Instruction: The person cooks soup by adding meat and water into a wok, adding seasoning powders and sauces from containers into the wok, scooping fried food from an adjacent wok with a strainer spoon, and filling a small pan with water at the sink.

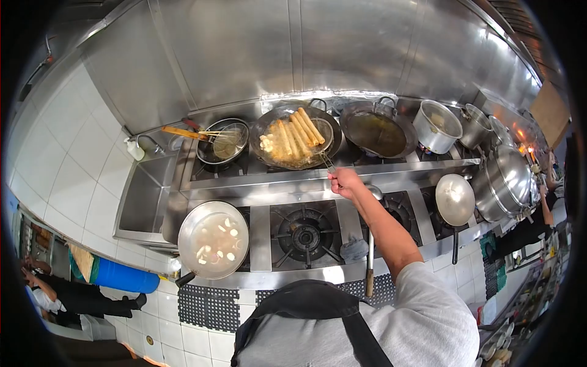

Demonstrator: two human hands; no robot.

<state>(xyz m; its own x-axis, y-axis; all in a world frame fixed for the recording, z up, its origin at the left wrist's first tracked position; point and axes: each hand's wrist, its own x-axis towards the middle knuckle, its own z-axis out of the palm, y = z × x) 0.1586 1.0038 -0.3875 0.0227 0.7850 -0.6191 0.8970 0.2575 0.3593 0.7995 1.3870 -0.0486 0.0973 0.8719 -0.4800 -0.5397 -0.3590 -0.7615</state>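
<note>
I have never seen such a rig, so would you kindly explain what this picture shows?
There is no machine here: one camera, worn on a person's head, looks forward and down. The person's bare right hand grips the handle of a metal wire skimmer at a round dark wok. Long golden-brown rolls lie there, at least some on the mesh, amid bubbling oil. The left hand is out of view. Nearer on the steel stove, a wide silver pan holds pale slices in cloudy liquid.
</note>
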